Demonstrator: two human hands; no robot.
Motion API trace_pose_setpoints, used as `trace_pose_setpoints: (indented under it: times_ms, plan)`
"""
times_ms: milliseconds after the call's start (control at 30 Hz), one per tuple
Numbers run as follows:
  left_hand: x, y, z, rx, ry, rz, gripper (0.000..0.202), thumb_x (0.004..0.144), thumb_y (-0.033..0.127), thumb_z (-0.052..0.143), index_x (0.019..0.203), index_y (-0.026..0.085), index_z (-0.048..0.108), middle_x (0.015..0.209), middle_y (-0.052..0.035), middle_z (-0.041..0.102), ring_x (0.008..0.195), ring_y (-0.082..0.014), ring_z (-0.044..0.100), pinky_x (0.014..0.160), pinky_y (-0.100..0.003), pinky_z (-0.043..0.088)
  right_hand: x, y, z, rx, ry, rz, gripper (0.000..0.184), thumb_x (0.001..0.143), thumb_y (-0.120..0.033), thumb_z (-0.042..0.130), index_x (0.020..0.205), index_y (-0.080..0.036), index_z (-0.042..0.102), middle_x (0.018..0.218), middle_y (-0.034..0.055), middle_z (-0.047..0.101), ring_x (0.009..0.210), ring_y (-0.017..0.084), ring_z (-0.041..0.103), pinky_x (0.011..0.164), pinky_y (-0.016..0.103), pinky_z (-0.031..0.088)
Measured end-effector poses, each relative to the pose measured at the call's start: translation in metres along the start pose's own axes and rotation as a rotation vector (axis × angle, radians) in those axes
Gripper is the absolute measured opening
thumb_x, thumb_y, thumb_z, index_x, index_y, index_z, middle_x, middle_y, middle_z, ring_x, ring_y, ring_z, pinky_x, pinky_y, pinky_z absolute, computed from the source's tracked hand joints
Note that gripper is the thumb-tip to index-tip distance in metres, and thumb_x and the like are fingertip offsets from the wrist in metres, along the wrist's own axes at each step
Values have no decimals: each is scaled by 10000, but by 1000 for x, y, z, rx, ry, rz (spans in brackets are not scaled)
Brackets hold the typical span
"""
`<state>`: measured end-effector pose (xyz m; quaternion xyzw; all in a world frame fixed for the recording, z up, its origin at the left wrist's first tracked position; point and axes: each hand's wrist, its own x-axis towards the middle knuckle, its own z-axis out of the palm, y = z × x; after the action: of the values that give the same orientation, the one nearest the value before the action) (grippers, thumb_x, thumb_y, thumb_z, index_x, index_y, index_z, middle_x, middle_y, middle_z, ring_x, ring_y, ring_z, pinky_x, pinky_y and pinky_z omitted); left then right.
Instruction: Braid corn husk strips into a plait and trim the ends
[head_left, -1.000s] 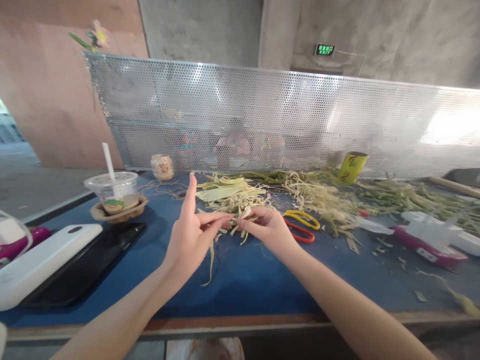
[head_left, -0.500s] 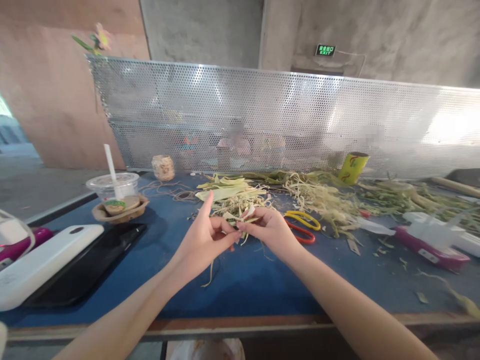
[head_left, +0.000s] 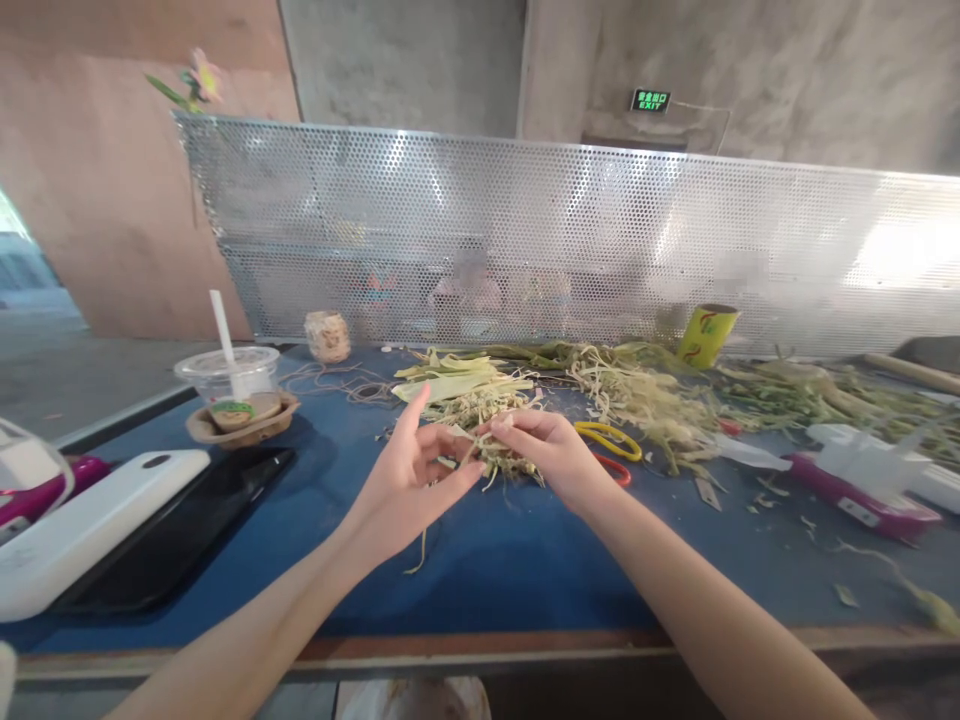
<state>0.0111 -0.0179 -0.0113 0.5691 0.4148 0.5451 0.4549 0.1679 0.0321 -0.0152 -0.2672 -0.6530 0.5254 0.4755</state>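
My left hand (head_left: 409,480) has its middle fingers curled round a pale, dried plant-leaf strip (head_left: 472,442), one finger pointing up and the thumb stretched to the right. My right hand (head_left: 551,450) pinches the same strip between thumb and fingertips, just right of the left hand. A thin loose end hangs below my left hand. Right behind both hands lies a pile of pale green leaf strips (head_left: 457,385) with curly shreds. Scissors with yellow and red handles (head_left: 619,440) lie beside my right hand, partly hidden by it.
On the left are a plastic cup with straw (head_left: 251,370), a black phone (head_left: 172,530) and a white device (head_left: 97,525). A string spool (head_left: 328,337), yellow tube (head_left: 706,336), more plant fibres (head_left: 637,395) and a power strip (head_left: 862,497) lie around. A perforated metal screen (head_left: 487,230) stands behind.
My right hand has moved slightly up and away from the left thumb, its fingers further over the strip. The left hand has barely shifted, and its thumb now stands apart from the right fingertips.
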Motion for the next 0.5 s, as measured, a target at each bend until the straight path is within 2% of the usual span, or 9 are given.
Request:
trace_pose_setpoints:
  times_ms: [67,133,267,367,500]
  plan:
    - [1,0,2,-27,28,3,1038,630,189,704,1404,208,12,774,24,581,743,-125,562,674,-273,480,-1,0,2,22,-65,18,168,670,-352,669,666,-184,660,743,5,662,748,130,591,719,259,453]
    - [1,1,4,-31,65,21,1053,607,186,720,1406,198,33,741,24,597,702,-121,566,662,-268,478,-2,2,3,-10,-71,29,152,661,-334,678,659,-184,655,733,8,664,710,133,592,695,270,459]
    - [1,4,7,-29,106,89,1057,622,189,716,1410,196,11,694,21,628,615,-104,554,606,-235,461,-3,3,2,-132,17,-83,116,668,-302,673,653,-186,670,718,18,638,659,127,551,609,260,430]
    - [-1,5,7,17,114,112,1026,641,202,710,1411,203,33,600,56,576,565,-95,531,579,-219,451,-4,1,2,-152,73,-166,63,654,-267,684,644,-206,695,730,20,609,677,130,530,595,256,412]
    - [-2,0,4,98,69,160,963,678,222,683,1406,288,55,617,71,508,548,-95,524,565,-230,462,-5,-1,3,-55,120,-127,48,606,-268,719,626,-224,717,682,10,574,640,120,516,572,251,404]
